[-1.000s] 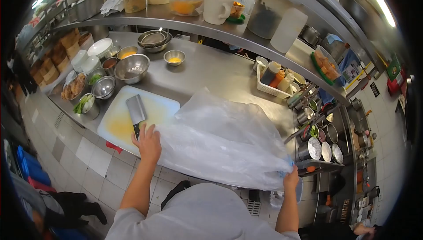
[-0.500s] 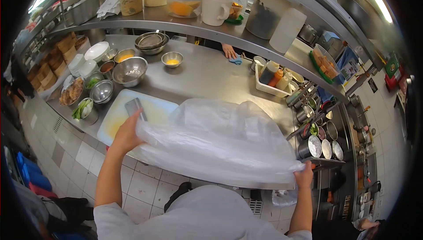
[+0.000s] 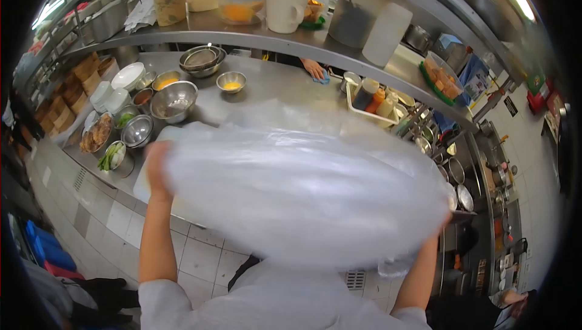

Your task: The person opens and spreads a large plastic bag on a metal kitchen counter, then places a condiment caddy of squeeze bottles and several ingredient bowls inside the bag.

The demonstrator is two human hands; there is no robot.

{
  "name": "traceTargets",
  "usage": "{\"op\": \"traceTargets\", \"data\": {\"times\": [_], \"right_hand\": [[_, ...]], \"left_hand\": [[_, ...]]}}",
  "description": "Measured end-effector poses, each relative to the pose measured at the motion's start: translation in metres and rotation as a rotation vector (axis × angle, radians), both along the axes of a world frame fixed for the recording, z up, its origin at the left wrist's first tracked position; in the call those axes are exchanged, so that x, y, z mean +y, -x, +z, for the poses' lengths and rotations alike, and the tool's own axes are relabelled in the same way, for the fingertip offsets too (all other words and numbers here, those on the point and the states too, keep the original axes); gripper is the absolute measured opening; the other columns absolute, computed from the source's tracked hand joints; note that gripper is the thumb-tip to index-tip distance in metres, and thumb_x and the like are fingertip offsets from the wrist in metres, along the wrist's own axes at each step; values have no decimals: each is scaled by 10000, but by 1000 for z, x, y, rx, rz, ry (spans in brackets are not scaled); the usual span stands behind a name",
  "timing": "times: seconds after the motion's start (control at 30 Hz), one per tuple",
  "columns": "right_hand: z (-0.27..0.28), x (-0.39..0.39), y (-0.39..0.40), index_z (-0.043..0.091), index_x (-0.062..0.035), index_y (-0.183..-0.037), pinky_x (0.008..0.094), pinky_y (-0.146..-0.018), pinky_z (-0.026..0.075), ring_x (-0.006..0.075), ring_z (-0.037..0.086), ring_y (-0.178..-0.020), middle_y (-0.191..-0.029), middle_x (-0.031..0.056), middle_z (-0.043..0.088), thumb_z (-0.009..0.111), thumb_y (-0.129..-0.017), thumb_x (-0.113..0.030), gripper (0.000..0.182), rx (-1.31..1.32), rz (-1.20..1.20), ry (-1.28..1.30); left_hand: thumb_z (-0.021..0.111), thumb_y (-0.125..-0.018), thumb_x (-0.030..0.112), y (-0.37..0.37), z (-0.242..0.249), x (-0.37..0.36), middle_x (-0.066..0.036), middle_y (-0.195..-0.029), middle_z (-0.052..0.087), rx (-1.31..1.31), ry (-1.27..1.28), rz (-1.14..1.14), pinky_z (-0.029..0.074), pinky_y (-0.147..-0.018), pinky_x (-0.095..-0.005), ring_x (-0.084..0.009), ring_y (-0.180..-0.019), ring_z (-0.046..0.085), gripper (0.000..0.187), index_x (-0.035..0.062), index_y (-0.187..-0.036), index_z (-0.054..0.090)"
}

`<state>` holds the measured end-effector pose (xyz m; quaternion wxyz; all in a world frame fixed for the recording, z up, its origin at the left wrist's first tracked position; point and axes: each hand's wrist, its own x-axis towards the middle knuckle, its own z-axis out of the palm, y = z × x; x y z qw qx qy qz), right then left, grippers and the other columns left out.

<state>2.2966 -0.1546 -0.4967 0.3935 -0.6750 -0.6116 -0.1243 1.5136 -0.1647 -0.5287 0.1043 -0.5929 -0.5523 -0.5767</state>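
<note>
Large clear plastic bag held up in the air in front of the chest, blurred, ballooned wide, above the steel counter and hiding most of it. Left hand gripping the bag's left edge, fingers curled on the film, blurred. Right hand at the bag's right lower edge, mostly hidden behind plastic; grip not readable, cannot tell. White cutting board showing only as a corner left of the bag. Big steel bowl and small bowl with yellow liquid on the counter beyond the bag. White rack with sauce bottles beyond the bag's right part. Another person's hand with blue cloth at the counter's far edge.
</note>
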Motion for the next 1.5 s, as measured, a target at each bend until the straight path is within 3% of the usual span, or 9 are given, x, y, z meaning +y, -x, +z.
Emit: {"op": "traceTargets", "data": {"times": [0.1,0.33,0.5,0.7,0.8,0.87,1.03,1.33,1.5], "right_hand": [[-120,11,-44,679,-41,-1198,518,-880,572,404,727,-1001,-1115,204,741,652,-930,-303,376,-329,-257,818],[-170,-50,-4,679,-91,-1211,530,-976,518,458,653,-1119,-1215,241,683,628,-902,-198,331,-79,-348,846],[-175,-73,26,663,-53,-1301,478,-1047,476,393,629,-1177,-1236,222,654,698,-770,31,539,-152,-192,222],[-195,-14,132,654,12,-1304,408,-1085,460,310,601,-1262,-1385,154,631,547,-960,-2,360,1078,-117,-29],[-175,19,151,629,-4,-1349,383,-1042,511,292,650,-1195,-1325,141,674,457,-1045,-144,376,1710,297,-131],[-148,24,110,606,-30,-1371,391,-1015,537,284,674,-1143,-1270,127,698,427,-1054,-251,426,1868,621,300],[-140,29,-61,607,3,-1327,415,-1049,501,261,640,-1212,-1266,130,687,458,-990,-267,457,1682,622,502],[-88,17,-21,355,-102,-1601,428,-1179,372,315,491,-1389,-1518,140,504,614,-980,-372,725,1397,621,227],[-102,-5,6,231,-124,-1659,447,-1229,279,327,352,-1496,-1626,175,349,660,-990,-347,825,1031,405,233]], "left_hand": [[666,-803,14,-2,-54,-9,-140,-1212,653,452,943,122,515,-964,-477,-419,-1155,601,397,102,-1190,653],[734,-724,-45,-22,-90,-61,-192,-1248,595,120,530,509,475,-1042,-462,-415,-1241,547,618,30,-1308,546],[653,-780,-80,-53,-137,-65,-250,-1265,587,-226,488,750,457,-1055,-431,-408,-1221,561,527,-49,-1293,537],[542,-978,95,-96,-207,10,-184,-1194,639,-1131,518,75,496,-1009,-456,-301,-1122,615,374,-65,-1314,584],[581,-1019,238,-150,-95,26,-185,-1247,651,-1686,514,-449,537,-1003,-463,-301,-1169,638,462,-10,-1409,567],[586,-1025,394,-51,-202,53,-191,-1319,649,-1755,451,-778,551,-1033,-485,-324,-1226,641,570,15,-1450,543],[500,-1018,494,45,-54,6,-183,-1411,621,-1183,563,-1361,460,-1151,-500,-346,-1291,613,669,13,-1482,524],[674,-863,334,40,-51,-34,-146,-1378,638,-1089,907,-724,484,-1082,-449,-280,-1282,617,699,42,-1481,531],[708,-728,40,33,-79,-58,-190,-1541,490,-137,937,-74,409,-1148,-482,-391,-1443,451,971,139,-1618,332]]}}
